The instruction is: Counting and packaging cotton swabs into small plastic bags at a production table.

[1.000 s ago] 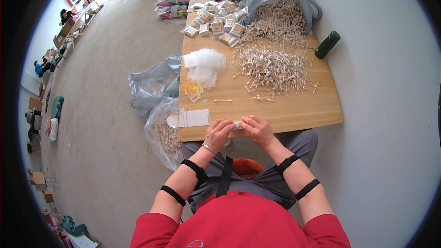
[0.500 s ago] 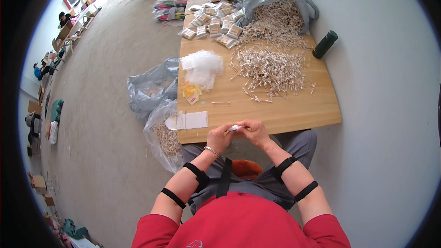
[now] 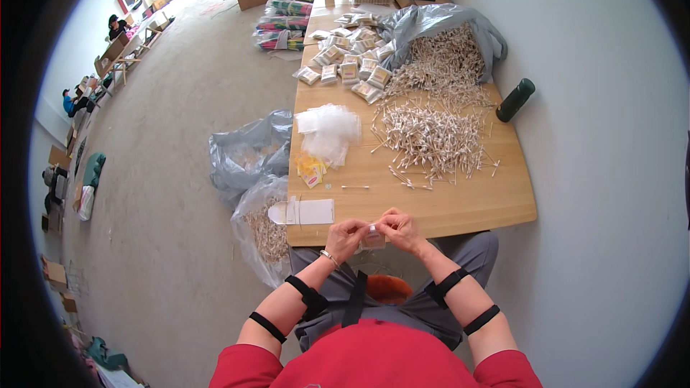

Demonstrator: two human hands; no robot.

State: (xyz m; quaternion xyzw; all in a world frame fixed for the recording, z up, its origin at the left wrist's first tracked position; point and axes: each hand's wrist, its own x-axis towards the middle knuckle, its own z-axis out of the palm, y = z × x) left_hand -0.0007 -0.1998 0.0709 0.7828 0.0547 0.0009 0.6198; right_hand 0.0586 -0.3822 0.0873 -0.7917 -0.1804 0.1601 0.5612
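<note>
Just at the table's (image 3: pixel 445 212) near edge, my left hand (image 3: pixel 345 238) and my right hand (image 3: pixel 402 232) pinch the upper edge of a small clear bag of cotton swabs (image 3: pixel 373 240). The bag hangs between the fingertips over my lap, with a pinkish patch on it. To the left of my hands lies a white card sleeve (image 3: pixel 315 212) with a rounded end. A single cotton swab (image 3: pixel 355 187) rests farther in. Beyond are yellow printed cards (image 3: pixel 310 169), a stack of clear empty bags (image 3: pixel 329 129), and a loose heap of cotton swabs (image 3: pixel 435 136).
Filled swab packets (image 3: pixel 349 70) are piled farther back beside a grey plastic sack (image 3: pixel 496 47) spilling swabs. A dark green bottle (image 3: pixel 516 100) stands at the right, near the wall. Bags (image 3: pixel 248 151) sit on the floor to the left. People (image 3: pixel 72 103) sit at the far left.
The bag has turned in my fingers, so its body now hangs down below them. Both hands show lower in the picture, and the whole view has shifted down too.
</note>
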